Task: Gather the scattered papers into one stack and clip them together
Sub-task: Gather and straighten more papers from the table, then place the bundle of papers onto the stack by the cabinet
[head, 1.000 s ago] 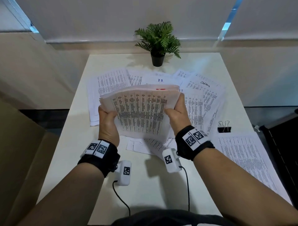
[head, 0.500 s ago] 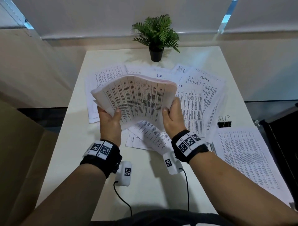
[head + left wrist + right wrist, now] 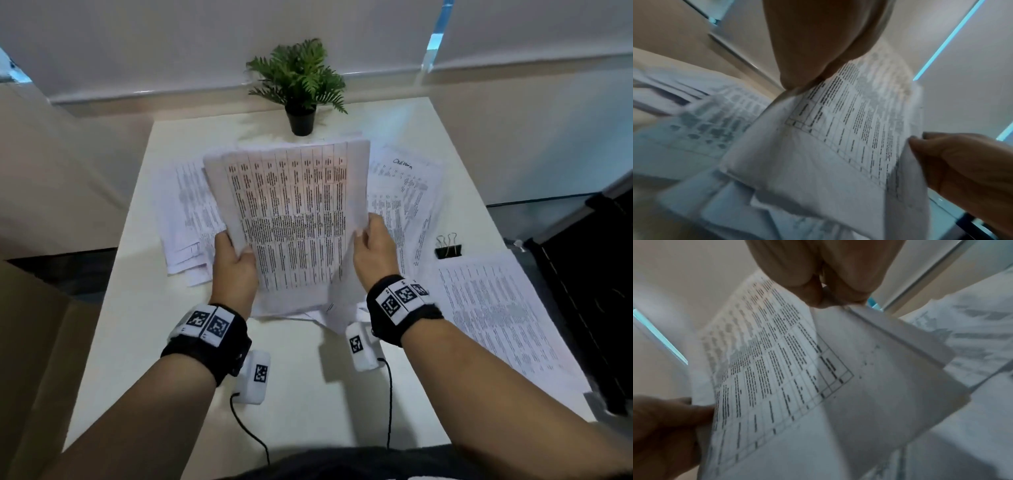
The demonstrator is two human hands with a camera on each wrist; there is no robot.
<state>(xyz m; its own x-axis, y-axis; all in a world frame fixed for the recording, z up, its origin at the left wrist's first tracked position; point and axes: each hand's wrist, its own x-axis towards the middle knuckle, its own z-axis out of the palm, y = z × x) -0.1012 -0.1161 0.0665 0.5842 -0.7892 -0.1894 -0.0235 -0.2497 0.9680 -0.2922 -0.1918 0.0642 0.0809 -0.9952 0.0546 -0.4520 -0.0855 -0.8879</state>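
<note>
The left hand [image 3: 236, 263] grips the left edge of a sheaf of printed papers [image 3: 291, 219] held above the table [image 3: 308, 394], long axis pointing away from the person; the right hand [image 3: 375, 248] pinches its right edge; loose sheets [image 3: 404, 192] lie beyond; the binder clip [image 3: 448, 247] sits right, nearer the right hand.

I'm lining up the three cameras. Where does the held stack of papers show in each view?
Head: the held stack of papers is at centre, upright between the left hand and the right hand.
Left wrist: centre to lower right.
Right wrist: centre, tilted.
Shared landmark: the printed table grid on its front sheet.
</note>
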